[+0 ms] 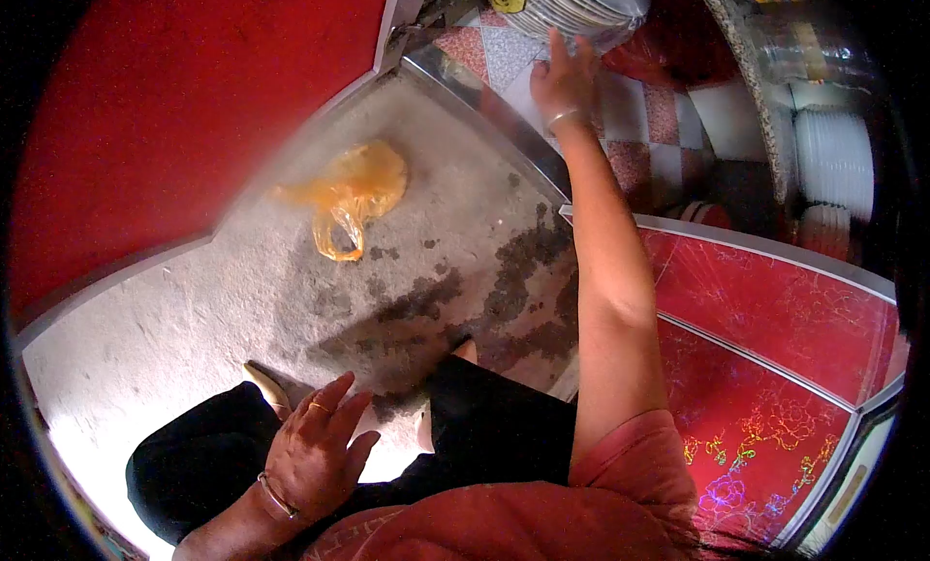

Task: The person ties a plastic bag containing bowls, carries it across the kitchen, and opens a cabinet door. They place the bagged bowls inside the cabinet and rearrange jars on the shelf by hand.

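Right hand: the right hand [567, 84] reaches above and to the right of the orange bag, fingers spread apart, a pale bracelet [566, 118] on the wrist.
Left hand: the left hand [318, 452] hangs below the orange bag, palm down beside the knee, fingers parted; it has a ring [320, 406] and a bracelet [278, 496].
Between the hands: well apart from each other.
Plates: a stack of plates [581, 7] in clear plastic, above and to the right of the orange bag, at the right fingertips; I cannot tell whether they touch.
Tiles: checkered tiles [513, 59] under the plates, edged by a metal strip [489, 115] right of the orange bag.
Clothes: black trousers [208, 454] and a red shirt [475, 522], both below the orange bag.
Floor: the orange bag [373, 178] lies crumpled, handles toward the person, on the grey floor [145, 304]; dark patches [528, 270] spread below and right of it.
Panels: a plain red panel [194, 96] left of the orange bag; a flowered red panel [756, 406] far to its right.
Far side: a white stack [833, 159], well right of the orange bag.
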